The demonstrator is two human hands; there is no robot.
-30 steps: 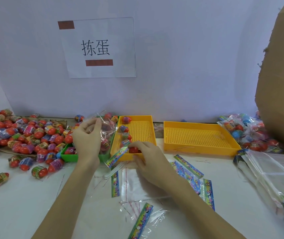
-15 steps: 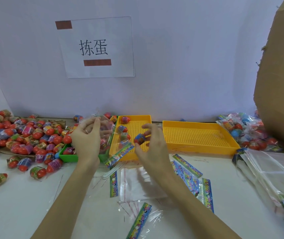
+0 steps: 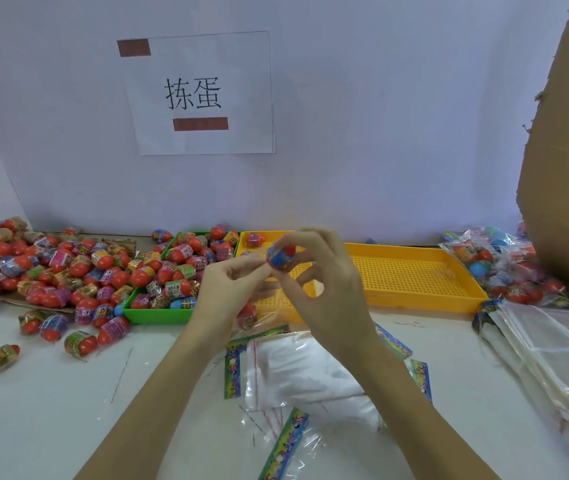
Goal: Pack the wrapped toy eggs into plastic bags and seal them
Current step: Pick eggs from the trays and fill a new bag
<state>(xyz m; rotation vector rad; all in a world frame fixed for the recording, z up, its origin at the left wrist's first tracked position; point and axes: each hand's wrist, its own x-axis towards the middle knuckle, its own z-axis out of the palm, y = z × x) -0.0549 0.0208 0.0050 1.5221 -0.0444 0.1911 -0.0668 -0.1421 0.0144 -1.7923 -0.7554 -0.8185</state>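
above the white tabletop [image 3: 51, 403], in front of the yellow tray [image 3: 411, 275], the left hand [image 3: 222, 299] pinches open the mouth of a clear bag [image 3: 259, 306] just left of and below the egg [image 3: 280, 257], which the right hand [image 3: 324, 289] grips at its fingers [image 3: 298, 241], long axis lying roughly sideways.

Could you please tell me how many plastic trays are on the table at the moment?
3: a green tray full of eggs left of centre, a yellow tray partly hidden behind the hands, and a second yellow tray, empty, to its right.
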